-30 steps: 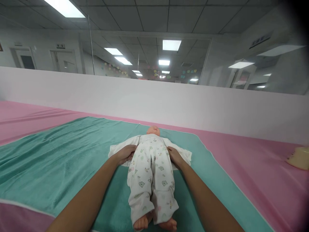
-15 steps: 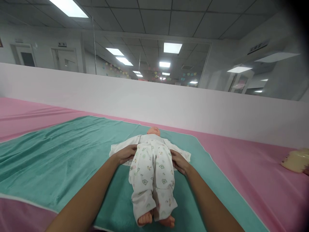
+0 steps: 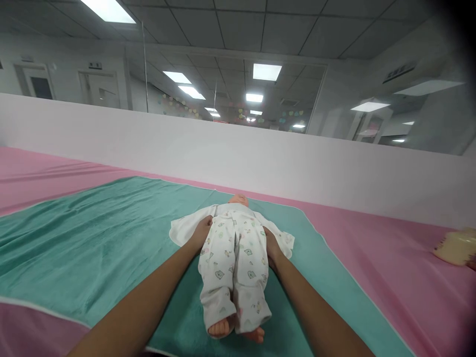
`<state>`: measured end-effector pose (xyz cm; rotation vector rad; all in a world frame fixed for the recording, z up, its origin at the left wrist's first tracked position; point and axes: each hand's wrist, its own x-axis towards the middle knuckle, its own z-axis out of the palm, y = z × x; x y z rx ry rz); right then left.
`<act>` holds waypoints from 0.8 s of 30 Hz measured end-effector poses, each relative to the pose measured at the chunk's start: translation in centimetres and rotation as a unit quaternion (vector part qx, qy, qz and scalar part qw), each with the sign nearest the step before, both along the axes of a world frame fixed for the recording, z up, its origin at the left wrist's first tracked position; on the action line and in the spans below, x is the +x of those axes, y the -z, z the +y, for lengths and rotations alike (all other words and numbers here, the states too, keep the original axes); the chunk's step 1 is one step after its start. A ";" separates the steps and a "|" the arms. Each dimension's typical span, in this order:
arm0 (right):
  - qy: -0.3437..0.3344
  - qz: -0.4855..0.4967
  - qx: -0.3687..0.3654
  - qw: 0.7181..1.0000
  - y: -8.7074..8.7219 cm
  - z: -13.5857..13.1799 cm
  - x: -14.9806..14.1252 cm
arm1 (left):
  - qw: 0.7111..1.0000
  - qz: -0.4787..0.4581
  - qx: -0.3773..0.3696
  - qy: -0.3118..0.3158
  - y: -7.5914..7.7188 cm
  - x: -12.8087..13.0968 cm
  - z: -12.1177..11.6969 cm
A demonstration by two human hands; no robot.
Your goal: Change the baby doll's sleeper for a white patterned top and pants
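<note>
A baby doll point(image 3: 243, 200) lies on its back with its feet toward me, in a white top point(image 3: 193, 225) with spread sleeves and white printed trousers point(image 3: 251, 258) pulled up high on its body. At the waist's left side, my left hand point(image 3: 203, 231) is closed on the trousers' edge, fingers curled in. My right hand point(image 3: 272, 246) grips the opposite side of the waist, its fingers partly hidden by the cloth. Both bare doll feet point(image 3: 219, 327) stick out of the trouser legs.
Beneath the doll is a rumpled green blanket point(image 3: 111, 238) on a pink sheet point(image 3: 372, 238). A low white wall point(image 3: 260, 158) with glass above runs along the back. At the far right is a yellowish translucent object point(image 3: 453, 247), partly cut off.
My left hand has moved inward and up, its fingers now curled more tightly at the waist. My right hand has turned in closer against the trousers. The doll's feet have shifted slightly up and left.
</note>
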<state>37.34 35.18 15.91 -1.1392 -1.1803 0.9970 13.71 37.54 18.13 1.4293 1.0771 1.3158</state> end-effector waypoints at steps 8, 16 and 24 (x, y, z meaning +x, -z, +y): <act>-0.010 0.008 -0.011 1.000 0.3 1.1 0.4 | 0.994 -0.087 -0.045 0.044 0.6 -0.1 0.3; -0.043 -0.017 0.033 0.998 0.3 0.7 0.6 | 0.991 -0.107 -0.030 0.073 0.9 0.1 0.6; -0.009 -0.059 0.101 0.993 0.1 0.8 1.4 | 0.968 -0.149 -0.075 0.186 0.1 -0.9 0.6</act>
